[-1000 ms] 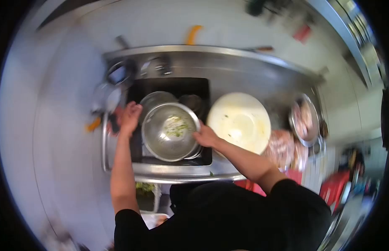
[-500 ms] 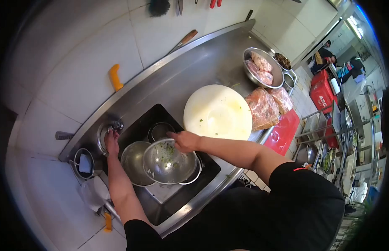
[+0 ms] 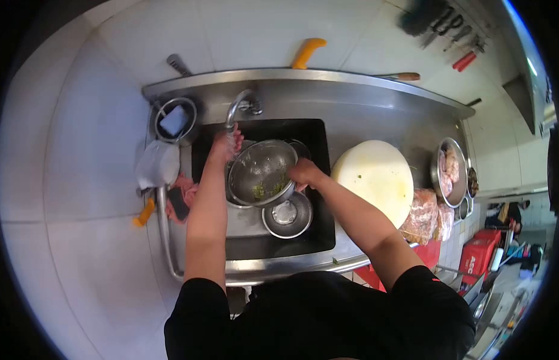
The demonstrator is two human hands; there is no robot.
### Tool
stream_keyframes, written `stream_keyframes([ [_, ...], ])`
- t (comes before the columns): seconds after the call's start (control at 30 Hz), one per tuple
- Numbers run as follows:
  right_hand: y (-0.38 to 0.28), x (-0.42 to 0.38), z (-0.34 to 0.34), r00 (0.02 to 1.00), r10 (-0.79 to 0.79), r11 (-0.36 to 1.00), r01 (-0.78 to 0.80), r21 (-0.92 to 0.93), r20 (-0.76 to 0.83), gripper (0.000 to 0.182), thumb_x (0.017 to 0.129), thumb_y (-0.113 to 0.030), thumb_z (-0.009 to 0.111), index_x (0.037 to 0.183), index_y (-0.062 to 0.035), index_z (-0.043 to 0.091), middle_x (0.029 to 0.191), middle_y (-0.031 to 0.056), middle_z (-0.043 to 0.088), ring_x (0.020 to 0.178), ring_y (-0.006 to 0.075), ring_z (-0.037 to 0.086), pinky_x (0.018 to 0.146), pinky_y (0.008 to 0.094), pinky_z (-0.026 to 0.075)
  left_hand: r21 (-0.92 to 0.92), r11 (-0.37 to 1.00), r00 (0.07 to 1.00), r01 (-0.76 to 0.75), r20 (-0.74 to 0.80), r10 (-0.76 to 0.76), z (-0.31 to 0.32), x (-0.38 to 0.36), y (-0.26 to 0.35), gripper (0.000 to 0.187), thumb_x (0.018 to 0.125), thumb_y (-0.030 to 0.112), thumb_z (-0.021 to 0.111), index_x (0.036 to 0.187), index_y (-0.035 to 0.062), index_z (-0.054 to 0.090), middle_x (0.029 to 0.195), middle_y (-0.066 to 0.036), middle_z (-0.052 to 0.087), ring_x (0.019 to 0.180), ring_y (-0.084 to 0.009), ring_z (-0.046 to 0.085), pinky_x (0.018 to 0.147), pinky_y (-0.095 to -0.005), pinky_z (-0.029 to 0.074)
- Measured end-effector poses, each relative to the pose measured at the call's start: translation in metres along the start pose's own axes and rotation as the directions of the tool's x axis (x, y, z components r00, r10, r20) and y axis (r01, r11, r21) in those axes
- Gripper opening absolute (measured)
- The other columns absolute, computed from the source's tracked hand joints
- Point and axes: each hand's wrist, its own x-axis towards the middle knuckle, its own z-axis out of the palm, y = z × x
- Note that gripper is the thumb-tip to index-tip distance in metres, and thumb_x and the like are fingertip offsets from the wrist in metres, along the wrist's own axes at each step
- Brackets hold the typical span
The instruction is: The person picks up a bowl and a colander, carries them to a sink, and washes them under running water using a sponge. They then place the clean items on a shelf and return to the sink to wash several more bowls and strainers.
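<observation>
Rinse step, by the look of it. R hand [image 3: 303, 173] has a closed grip on the rim of the colander [image 3: 262, 173], tilted in the sink [image 3: 321, 234] w/ green bits inside. L hand [image 3: 224, 144] sits under the faucet [image 3: 234, 111] at the colander's far rim; grip can't tell. Small bowl [image 3: 285, 215] lies below. Next probably needs swirling to flush the scraps w/o spilling. Farther right on the desk [image 3: 375, 114]: cutting board [image 3: 375, 180].
</observation>
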Motion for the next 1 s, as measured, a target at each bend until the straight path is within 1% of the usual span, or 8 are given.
stream_keyframes([
  [0.1,-0.019,-0.002,-0.003,0.997,-0.005,0.991,-0.006,0.133,0.077,0.032,0.090,-0.014,0.053,0.083,0.0127,0.069,0.093,0.0274,0.072,0.070,0.0315,0.075,0.063,0.0360,0.063,0.834,0.471,0.774,-0.288,-0.087,0.627,-0.070,-0.052,-0.043,0.025,0.088,0.029,0.071,0.079,0.0063,0.072,0.075,-0.008,0.070,0.065,-0.0226,0.067,0.059,-0.0374,0.050],
  [0.23,-0.030,0.002,-0.004,0.998,0.067,0.971,-0.068,0.230,0.011,0.041,0.088,-0.023,0.054,0.097,0.0151,0.067,0.096,0.0301,0.071,0.078,0.0386,0.075,0.072,0.0439,0.062,0.643,0.759,0.954,-0.102,-0.153,0.258,-0.102,-0.105,-0.085,0.026,0.086,0.026,0.073,0.073,0.0044,0.068,0.068,-0.007,0.065,0.062,-0.0179,0.062,0.058,-0.0357,0.047],
  [0.37,-0.043,-0.032,-0.009,0.948,-0.196,0.953,0.125,-0.276,-0.249,0.064,0.089,-0.031,0.053,0.130,0.0168,0.048,0.107,0.0329,0.068,0.107,0.0460,0.065,0.099,0.0485,0.050,0.517,0.846,0.973,-0.126,-0.103,0.208,-0.087,-0.098,-0.107,0.032,0.084,0.025,0.076,0.069,0.0038,0.057,0.061,-0.005,0.054,0.060,-0.0131,0.049,0.060,-0.0347,0.044],
  [0.63,-0.045,-0.062,-0.054,0.998,-0.057,0.998,0.056,-0.030,-0.013,0.046,0.088,-0.027,0.050,0.111,0.0109,0.063,0.090,0.0265,0.071,0.073,0.0351,0.073,0.077,0.0415,0.059,0.947,0.132,0.836,-0.292,0.186,0.516,-0.028,-0.059,-0.054,0.052,0.087,0.053,0.070,0.094,0.0018,0.074,0.090,-0.024,0.071,0.084,-0.0415,0.069,0.072,-0.0495,0.052],
  [0.77,-0.072,-0.054,-0.053,0.984,-0.160,0.987,0.162,-0.017,0.083,0.040,0.087,-0.023,0.049,0.102,0.0092,0.066,0.079,0.0225,0.070,0.058,0.0270,0.071,0.064,0.0366,0.060,0.950,0.206,0.921,-0.233,0.148,0.361,-0.005,-0.072,0.007,0.051,0.085,0.054,0.072,0.093,0.0036,0.074,0.090,-0.022,0.072,0.084,-0.0405,0.070,0.073,-0.0498,0.053],
  [0.83,-0.083,-0.045,-0.042,0.963,-0.220,0.967,0.195,0.165,0.154,0.035,0.086,-0.019,0.050,0.098,0.0089,0.068,0.079,0.0215,0.070,0.058,0.0255,0.071,0.059,0.0351,0.059,0.786,-0.141,0.637,-0.602,0.579,0.509,-0.006,-0.077,0.009,0.051,0.086,0.053,0.072,0.094,0.0032,0.073,0.093,-0.023,0.072,0.089,-0.0400,0.070,0.078,-0.0484,0.054],
  [0.9,-0.081,-0.019,-0.041,0.963,-0.180,0.981,0.163,0.102,0.198,0.037,0.087,-0.021,0.054,0.107,0.0081,0.067,0.088,0.0222,0.072,0.069,0.0311,0.073,0.069,0.0383,0.061,0.823,0.038,0.727,-0.567,0.478,0.493,-0.020,-0.093,0.016,0.048,0.086,0.051,0.073,0.093,0.0032,0.072,0.092,-0.022,0.071,0.088,-0.0403,0.069,0.077,-0.0486,0.053],
  [1.0,-0.095,-0.011,-0.024,0.847,-0.528,0.714,0.400,-0.575,-0.066,0.038,0.091,-0.025,0.058,0.112,0.0061,0.065,0.094,0.0250,0.071,0.085,0.0385,0.072,0.082,0.0441,0.059,0.788,0.408,0.879,-0.460,0.339,0.337,-0.056,-0.105,0.008,0.041,0.086,0.044,0.073,0.092,0.0032,0.071,0.089,-0.021,0.070,0.085,-0.0410,0.067,0.075,-0.0493,0.051],
])
